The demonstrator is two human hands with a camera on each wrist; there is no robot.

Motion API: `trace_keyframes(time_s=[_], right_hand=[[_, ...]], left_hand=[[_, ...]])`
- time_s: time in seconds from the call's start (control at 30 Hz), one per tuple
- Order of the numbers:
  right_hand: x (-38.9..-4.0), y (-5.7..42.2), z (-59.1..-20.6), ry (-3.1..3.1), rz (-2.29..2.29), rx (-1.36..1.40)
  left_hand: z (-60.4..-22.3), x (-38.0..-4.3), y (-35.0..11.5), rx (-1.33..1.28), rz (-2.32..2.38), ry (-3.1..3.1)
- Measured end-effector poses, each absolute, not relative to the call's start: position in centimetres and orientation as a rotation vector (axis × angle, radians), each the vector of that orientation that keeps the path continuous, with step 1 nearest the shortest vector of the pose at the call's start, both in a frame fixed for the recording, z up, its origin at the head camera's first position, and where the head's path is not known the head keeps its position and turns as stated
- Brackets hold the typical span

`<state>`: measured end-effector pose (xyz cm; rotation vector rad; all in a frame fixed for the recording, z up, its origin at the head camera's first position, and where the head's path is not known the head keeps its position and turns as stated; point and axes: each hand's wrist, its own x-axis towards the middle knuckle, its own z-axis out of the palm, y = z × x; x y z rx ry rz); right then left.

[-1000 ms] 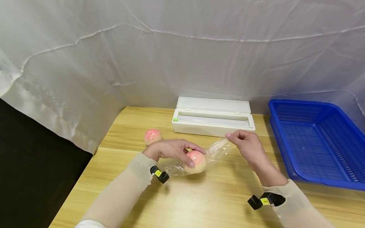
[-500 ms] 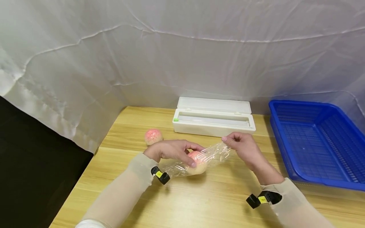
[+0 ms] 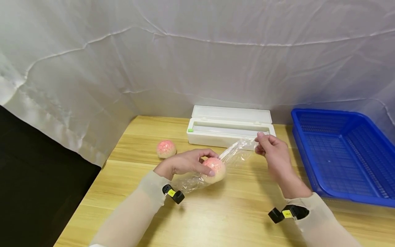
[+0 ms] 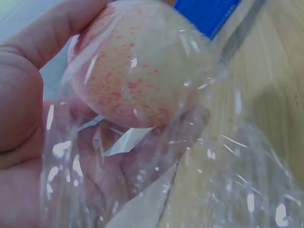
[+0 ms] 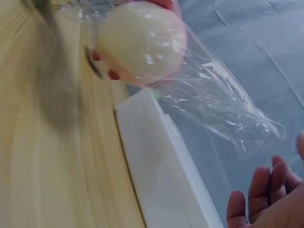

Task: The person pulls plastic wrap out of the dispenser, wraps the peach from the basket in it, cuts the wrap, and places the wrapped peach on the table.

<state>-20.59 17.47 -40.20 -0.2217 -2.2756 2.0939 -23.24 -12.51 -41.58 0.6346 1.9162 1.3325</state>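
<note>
A peach [image 3: 216, 168], cream with a speckled pink side, is in my left hand [image 3: 191, 164], thumb on the near side and fingers behind. Clear cling film [image 4: 142, 175] lies around it, crumpled towards the wrist on one side. The film's other end stretches out to the right as a loose, pleated tail [image 5: 228, 114]. Right by the tip of that tail is my right hand [image 3: 274, 152], its fingers loosely bent. In the right wrist view, these fingers [image 5: 261, 190] stand apart from the film with nothing between them.
Behind the hands stands a white cling film dispenser [image 3: 222, 140], lid up, with a small green slider at its left end. A second peach [image 3: 166, 149] sits left of it. The blue plastic basket [image 3: 321, 171] occupies the table's right side; a grey curtain [image 3: 216, 68] hangs behind.
My right hand has let go of the film's end and moved up and to the right. The left hand has kept its hold on the peach, now tilted slightly upward.
</note>
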Motion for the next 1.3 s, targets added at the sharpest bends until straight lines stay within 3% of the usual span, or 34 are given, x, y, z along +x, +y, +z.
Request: trace_keyframes(time_s=[0.3,0.9,1.3], right_hand=[[-18.4,14.5,-41.3,-2.509,2.110,-0.188],[-17.8,11.1,-41.7,-2.196,2.428,-0.284],[-18.0,9.6,-42.4,-1.818,2.458,-0.549]], left_hand=[[-41.4,-22.9,-11.8,0.576,1.491,1.916],[-40.7,-21.5,-9.5,0.561,1.500,1.993],[-40.5,-20.2,-8.1,0.564,1.432,2.117]])
